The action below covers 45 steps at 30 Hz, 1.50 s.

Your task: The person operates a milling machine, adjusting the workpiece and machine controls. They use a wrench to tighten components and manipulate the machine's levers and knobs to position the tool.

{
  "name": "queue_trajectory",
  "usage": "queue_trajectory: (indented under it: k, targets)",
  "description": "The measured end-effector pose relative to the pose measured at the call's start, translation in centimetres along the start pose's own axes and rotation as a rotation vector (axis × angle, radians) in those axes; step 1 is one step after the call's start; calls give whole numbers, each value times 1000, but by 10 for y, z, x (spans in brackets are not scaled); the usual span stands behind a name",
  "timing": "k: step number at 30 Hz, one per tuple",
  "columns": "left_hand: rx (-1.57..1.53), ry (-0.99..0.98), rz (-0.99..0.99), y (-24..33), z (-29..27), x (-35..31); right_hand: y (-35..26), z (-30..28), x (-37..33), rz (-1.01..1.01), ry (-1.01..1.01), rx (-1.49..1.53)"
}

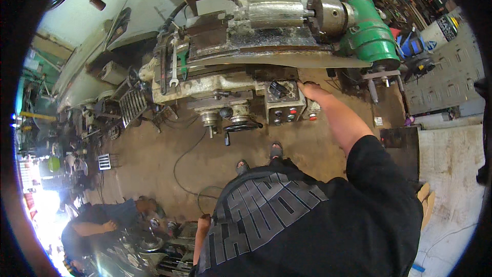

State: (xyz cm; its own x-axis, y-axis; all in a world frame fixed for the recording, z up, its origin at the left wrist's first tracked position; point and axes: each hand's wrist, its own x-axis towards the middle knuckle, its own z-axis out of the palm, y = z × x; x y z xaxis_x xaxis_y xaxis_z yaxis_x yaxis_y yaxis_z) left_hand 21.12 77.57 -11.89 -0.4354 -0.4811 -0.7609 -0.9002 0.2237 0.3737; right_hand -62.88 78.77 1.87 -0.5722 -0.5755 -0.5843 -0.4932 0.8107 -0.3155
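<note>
My right hand (311, 91) is at the top right corner of a grey control box (283, 96), its fingers curled against the edge and partly hidden. The box carries a black rotary knob (277, 90) and several push buttons. My left hand (204, 220) hangs low beside my black shirt; its fingers are too hidden to read. In front of me is a large grinding or turning machine, where a thick metal cylinder (277, 12) lies lengthwise, its right end toward a round chuck (330, 14) on a green headstock (370, 31). A handwheel (244, 124) with a crank stands left of the box.
An open-ended wrench (175, 65) and a green-handled brush (183, 62) lie on the machine's left end. A cable (178, 166) snakes over the brown floor. Another person (95, 228) is at the lower left beside machine parts. A grey metal cabinet (445, 72) stands at the right.
</note>
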Motion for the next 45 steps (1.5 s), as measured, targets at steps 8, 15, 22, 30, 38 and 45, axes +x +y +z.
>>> queue_trajectory:
  k: [8,15,22,30,38,45]
  targets:
    - [-681,87,58,52,38,14,0,5,5,-100,257,-214]
    - [-280,170,196,66,23,23,9,1,1,-198,199,-147]
    - [-1074,155,-246,89,1,20,3,6,0,-190,265,-68]
    - [-241,12,-62,85,56,-21,1,7,2,-22,234,-148]
    - [-587,38,-187,93,84,-54,1,4,4,-58,222,-114]
    - [-715,50,-241,85,64,-16,3,10,-3,-116,291,-265]
